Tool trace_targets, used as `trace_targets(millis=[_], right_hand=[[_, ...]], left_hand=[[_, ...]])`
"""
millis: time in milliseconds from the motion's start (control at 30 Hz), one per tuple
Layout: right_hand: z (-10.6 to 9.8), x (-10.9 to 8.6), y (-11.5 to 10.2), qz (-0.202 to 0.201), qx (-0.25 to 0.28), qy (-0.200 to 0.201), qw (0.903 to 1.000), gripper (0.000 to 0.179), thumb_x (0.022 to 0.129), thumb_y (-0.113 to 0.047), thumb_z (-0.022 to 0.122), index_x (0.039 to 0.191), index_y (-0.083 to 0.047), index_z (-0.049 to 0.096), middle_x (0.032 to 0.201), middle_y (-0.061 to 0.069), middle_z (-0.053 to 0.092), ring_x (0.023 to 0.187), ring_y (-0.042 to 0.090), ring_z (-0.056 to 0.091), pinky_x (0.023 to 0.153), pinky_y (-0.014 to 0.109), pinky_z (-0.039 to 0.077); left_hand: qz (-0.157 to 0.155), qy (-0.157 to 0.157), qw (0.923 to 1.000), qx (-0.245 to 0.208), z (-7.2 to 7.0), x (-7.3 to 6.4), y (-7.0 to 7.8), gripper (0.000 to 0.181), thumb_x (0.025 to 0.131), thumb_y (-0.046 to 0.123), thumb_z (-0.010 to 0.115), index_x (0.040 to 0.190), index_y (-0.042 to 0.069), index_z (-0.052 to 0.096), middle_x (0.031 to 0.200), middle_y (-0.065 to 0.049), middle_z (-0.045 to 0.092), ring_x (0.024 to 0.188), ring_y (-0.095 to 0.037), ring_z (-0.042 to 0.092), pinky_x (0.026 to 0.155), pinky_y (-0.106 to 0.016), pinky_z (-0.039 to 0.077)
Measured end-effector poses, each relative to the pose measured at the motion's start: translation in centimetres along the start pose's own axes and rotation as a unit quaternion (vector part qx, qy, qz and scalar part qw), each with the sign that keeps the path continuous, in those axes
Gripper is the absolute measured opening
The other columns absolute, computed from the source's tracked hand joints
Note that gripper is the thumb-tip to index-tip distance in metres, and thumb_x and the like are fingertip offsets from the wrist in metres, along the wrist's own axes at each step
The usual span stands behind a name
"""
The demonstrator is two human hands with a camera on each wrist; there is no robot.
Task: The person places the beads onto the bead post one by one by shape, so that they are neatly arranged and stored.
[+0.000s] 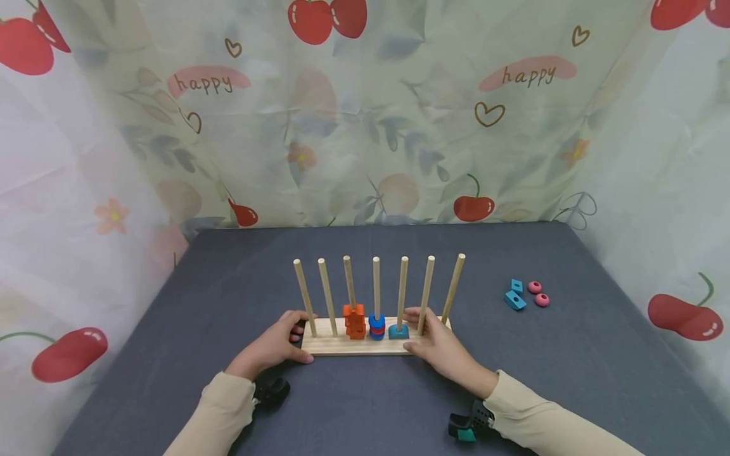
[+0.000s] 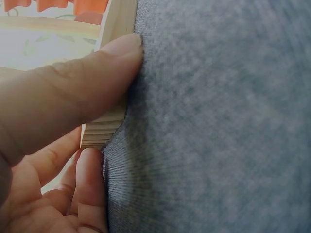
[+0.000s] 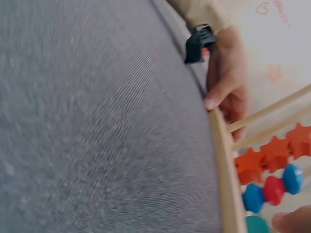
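A wooden peg board lies on the dark table with several upright pegs. My left hand grips its left end, thumb along the front edge and fingers curled at the end. Three orange star-shaped pieces are stacked on one peg. Beside them, another peg bears a blue, red and blue stack of beads. A teal block sits low on the peg to their right. My right hand hovers around the board's right part, thumb and fingers spread apart close by the teal block.
Two blue blocks and two pink beads lie on the table to the right. A patterned cloth hangs behind the table and along both sides. Tall pegs stand right at my right hand.
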State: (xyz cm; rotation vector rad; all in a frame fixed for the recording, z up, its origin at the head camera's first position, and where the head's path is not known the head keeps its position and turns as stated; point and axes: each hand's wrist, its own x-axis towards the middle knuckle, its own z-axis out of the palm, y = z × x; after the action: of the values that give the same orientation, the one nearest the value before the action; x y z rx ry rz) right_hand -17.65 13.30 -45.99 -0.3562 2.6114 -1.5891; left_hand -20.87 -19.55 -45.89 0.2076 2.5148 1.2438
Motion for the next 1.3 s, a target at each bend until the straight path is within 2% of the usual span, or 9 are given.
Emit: trace_targets(millis=[167,367,533,667,800,967,1033,1167,1300], right_hand=[[-1.7,-1.3,-1.3,0.02,-0.04,-0.034,0.9984,0.067,0.087,-0.009,0.071,0.144,-0.001,0.037,0.141,0.018,0.05,0.131,0.035,0.046,0.108,0.049,0.035],[-4.2,-2.6,-3.0,0.036,-0.079,-0.094,0.9918,0.075,0.089,-0.022,0.07,0.147,0.004,0.03,0.143,0.026,0.044,0.131,0.042,0.044,0.105,0.053,0.037],[-6.4,-3.4,-3.8,0.03,-0.072,-0.127,0.9889,0.067,0.09,-0.029,0.069,0.144,-0.003,0.04,0.144,0.018,0.047,0.131,0.038,0.046,0.104,0.054,0.038],[-8.2,-3.7,-4.2,0.008,-0.08,-0.128,0.9885,0.053,0.091,-0.032,0.067,0.136,-0.009,0.052,0.135,0.013,0.056,0.124,0.032,0.054,0.1,0.054,0.041],[-10.3,-4.0,-4.7,-0.014,-0.103,-0.103,0.9892,0.037,0.092,-0.031,0.066,0.124,-0.013,0.06,0.123,0.007,0.064,0.114,0.025,0.061,0.094,0.046,0.048],[-12.7,-3.6,-4.3,-0.019,-0.113,-0.037,0.9927,0.03,0.093,-0.025,0.066,0.118,-0.011,0.062,0.115,0.005,0.067,0.104,0.016,0.064,0.083,0.026,0.052],[-13.4,-3.2,-3.6,-0.015,-0.119,-0.004,0.9927,0.03,0.093,-0.023,0.065,0.119,-0.009,0.062,0.114,0.008,0.067,0.101,0.015,0.065,0.08,0.022,0.051],[-14.6,-2.4,-1.6,0.012,-0.149,0.055,0.9873,0.036,0.094,-0.027,0.064,0.123,-0.007,0.059,0.118,0.014,0.065,0.102,0.024,0.065,0.081,0.032,0.054],[-15.6,-1.7,0.4,0.045,-0.158,0.077,0.9834,0.043,0.095,-0.03,0.062,0.13,-0.005,0.054,0.127,0.02,0.059,0.113,0.037,0.059,0.089,0.048,0.05]], left_hand=[[0.001,-0.001,1.0,0.002,0.0,-0.1,0.0,0.076,0.066,0.007,0.088,0.133,0.009,0.051,0.126,-0.011,0.044,0.11,-0.025,0.046,0.096,-0.044,0.042],[0.003,-0.002,1.0,0.001,0.0,-0.1,0.1,0.077,0.066,0.006,0.088,0.133,0.009,0.051,0.126,-0.011,0.043,0.11,-0.025,0.045,0.095,-0.044,0.041],[0.005,-0.002,1.0,0.001,-0.1,-0.2,0.2,0.077,0.067,0.007,0.088,0.134,0.008,0.05,0.126,-0.012,0.043,0.11,-0.025,0.045,0.094,-0.044,0.042],[0.007,-0.005,1.0,-0.002,0.0,-0.3,0.2,0.077,0.067,0.007,0.088,0.134,0.008,0.05,0.127,-0.013,0.042,0.11,-0.026,0.045,0.095,-0.043,0.041],[0.008,-0.006,1.0,-0.002,0.0,-0.3,0.3,0.077,0.067,0.006,0.088,0.134,0.008,0.051,0.127,-0.013,0.043,0.11,-0.027,0.045,0.095,-0.043,0.041],[0.006,-0.003,1.0,0.001,0.0,-0.2,0.3,0.077,0.066,0.006,0.088,0.133,0.008,0.051,0.127,-0.012,0.043,0.11,-0.025,0.045,0.095,-0.043,0.041],[0.008,-0.003,1.0,0.003,0.0,-0.2,0.2,0.077,0.066,0.006,0.088,0.133,0.008,0.051,0.127,-0.012,0.043,0.109,-0.025,0.045,0.094,-0.043,0.041],[0.008,-0.001,1.0,0.004,0.0,-0.2,0.1,0.077,0.066,0.006,0.088,0.134,0.008,0.051,0.127,-0.012,0.043,0.11,-0.025,0.045,0.094,-0.043,0.041],[0.008,0.0,1.0,0.001,0.0,-0.2,0.1,0.077,0.066,0.006,0.088,0.134,0.009,0.051,0.127,-0.012,0.043,0.11,-0.025,0.045,0.094,-0.043,0.042]])
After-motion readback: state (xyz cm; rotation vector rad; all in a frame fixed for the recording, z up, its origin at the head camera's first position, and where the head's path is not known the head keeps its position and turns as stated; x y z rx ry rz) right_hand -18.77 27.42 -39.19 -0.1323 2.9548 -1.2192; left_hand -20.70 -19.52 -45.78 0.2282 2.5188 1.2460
